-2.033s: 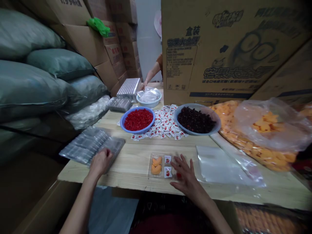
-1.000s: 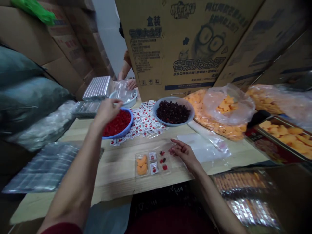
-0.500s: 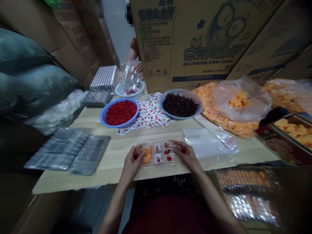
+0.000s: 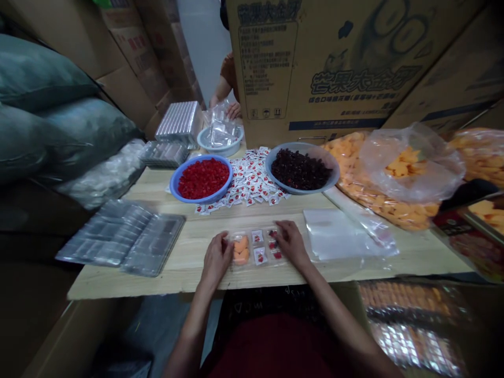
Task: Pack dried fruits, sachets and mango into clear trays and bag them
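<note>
In front of me on the table lies a clear plastic tray with compartments. Orange pieces fill its left part, two small white sachets with red print sit in the middle, and dark and red bits lie in the right part. My left hand grips the tray's left edge, fingers closed. At the right edge my right hand is closed on the tray too, its fingertips near the upper corner and partly covering the red bits.
A blue bowl of red pieces, a pile of sachets and a bowl of dark pieces stand behind. Bagged orange pieces and clear sheets lie right, stacked trays left. Another person's hand holds clear plastic at the back.
My right hand has shifted up along the tray's right edge, and the tray's contents show more plainly. The whole view has turned slightly, so the surroundings sit further right.
</note>
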`<control>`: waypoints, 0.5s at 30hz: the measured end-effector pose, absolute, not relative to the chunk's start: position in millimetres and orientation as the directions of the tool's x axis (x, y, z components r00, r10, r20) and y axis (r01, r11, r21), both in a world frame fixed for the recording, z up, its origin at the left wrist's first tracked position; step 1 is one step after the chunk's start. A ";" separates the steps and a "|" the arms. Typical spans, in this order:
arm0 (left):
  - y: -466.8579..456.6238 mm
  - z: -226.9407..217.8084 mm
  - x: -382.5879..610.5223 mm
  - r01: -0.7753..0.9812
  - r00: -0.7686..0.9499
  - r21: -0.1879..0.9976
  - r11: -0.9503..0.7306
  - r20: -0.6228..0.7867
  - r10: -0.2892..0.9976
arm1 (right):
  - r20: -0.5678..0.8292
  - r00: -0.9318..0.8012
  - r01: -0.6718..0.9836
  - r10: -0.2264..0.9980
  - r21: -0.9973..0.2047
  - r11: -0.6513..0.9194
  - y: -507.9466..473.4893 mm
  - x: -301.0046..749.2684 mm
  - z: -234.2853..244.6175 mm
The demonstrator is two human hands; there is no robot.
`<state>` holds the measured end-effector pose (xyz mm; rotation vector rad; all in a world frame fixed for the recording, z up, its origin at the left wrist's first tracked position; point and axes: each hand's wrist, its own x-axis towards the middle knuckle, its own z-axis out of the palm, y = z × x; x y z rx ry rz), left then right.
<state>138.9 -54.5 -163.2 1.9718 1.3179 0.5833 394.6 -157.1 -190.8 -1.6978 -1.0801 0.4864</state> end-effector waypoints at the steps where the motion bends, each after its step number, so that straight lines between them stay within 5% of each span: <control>1: -57.6 -162.5 134.8 0.627 0.392 0.739 -0.248 -0.024 0.920 | 0.183 0.522 0.448 0.833 -0.890 -0.084 -161.8 390.5 -191.8; 9: -81.3 -161.6 122.0 0.615 0.409 0.754 -0.230 -0.055 0.911 | 0.200 0.480 0.486 0.854 -0.871 -0.070 -180.7 370.4 -200.9; 15: -82.8 -158.4 114.1 0.677 0.407 0.725 -0.131 -0.220 0.887 | 0.189 0.467 0.515 0.864 -0.852 -0.092 -179.9 370.4 -196.1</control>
